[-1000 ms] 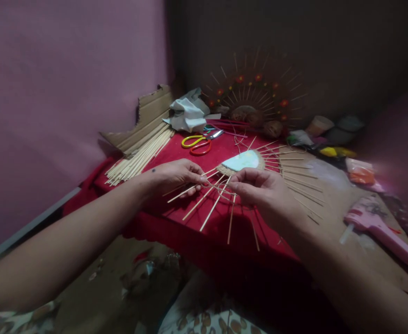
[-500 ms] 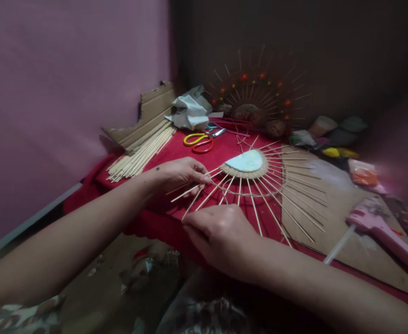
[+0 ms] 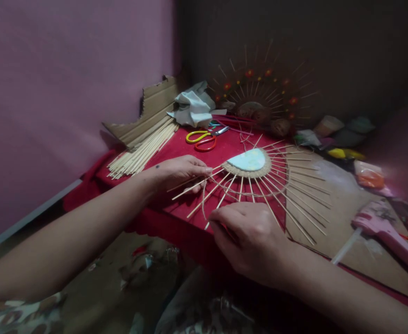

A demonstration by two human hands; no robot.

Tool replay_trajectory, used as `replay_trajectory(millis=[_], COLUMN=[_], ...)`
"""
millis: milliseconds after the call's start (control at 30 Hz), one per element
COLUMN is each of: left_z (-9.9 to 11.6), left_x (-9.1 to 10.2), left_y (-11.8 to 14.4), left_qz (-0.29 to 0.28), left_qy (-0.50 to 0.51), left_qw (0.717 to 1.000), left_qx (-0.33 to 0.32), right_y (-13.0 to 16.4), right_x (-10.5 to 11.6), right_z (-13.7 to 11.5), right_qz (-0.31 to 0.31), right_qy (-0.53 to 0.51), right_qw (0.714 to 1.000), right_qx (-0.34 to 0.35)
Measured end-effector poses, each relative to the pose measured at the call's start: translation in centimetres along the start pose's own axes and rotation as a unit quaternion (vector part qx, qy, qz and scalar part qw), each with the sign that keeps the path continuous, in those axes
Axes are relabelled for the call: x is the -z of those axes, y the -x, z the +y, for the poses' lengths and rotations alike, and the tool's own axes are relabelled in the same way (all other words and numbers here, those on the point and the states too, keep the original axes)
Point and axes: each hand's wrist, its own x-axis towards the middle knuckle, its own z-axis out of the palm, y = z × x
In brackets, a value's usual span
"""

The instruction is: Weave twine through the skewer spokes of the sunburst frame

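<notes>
Mauve wall (image 3: pixel 68 69) flanked a red-draped counter (image 3: pixel 169 150), where a half-round stick fan (image 3: pixel 244 174) lay just beyond both hands. The left hand's (image 3: pixel 186 170) grip pinched twine (image 3: pixel 240 194) at its left edge; the right hand (image 3: pixel 250 234) curled nearly closed before it, though I couldn't tell what it held. Scissors (image 3: pixel 213 134) lay behind, a pink glue gun (image 3: pixel 371 221) rightward.

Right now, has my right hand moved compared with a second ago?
Yes: against the pale blue half-circle, your right hand has moved toward you, away from its edge.
</notes>
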Motion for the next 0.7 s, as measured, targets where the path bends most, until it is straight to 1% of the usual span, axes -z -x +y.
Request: replay_trajectory(millis=[100,233,333,433,533,600,700], left_z=[0.2,0.1,0.0,0.1,0.1,0.1,0.0], left_x=[-0.2,-0.3,-0.1,0.2,0.4,0.4,0.2], left_y=[0.1,0.1,0.2,0.2,0.1,0.0,-0.1], left_qz=[0.0,0.008,0.01,-0.005,-0.016,-0.017,-0.017], left_qy=[-0.006,0.008,0.008,-0.005,-0.003,0.001,0.005], left_qw=[1.0,1.0,1.0,1.0,1.0,0.999,0.999], left_qx=[0.001,-0.009,-0.005,0.015,0.026,0.028,0.028], right_y=[0.2,0.2,0.2,0.0,-0.4,-0.7,-1.2], right_x=[0.5,0.9,1.0,0.8,0.2,-0.6,-2.0], right_z=[0.3,0.6,0.8,0.9,0.6,0.2,-0.4], right_qz=[-0.021,-0.043,-0.036,-0.019,0.0,-0.001,-0.022], right_qy=[-0.009,-0.016,-0.016,-0.02,-0.036,-0.033,0.013], right_qw=[0.999,0.998,0.999,0.999,0.998,0.999,1.0], right_qx=[-0.03,-0.036,-0.035,-0.044,-0.051,-0.038,0.018])
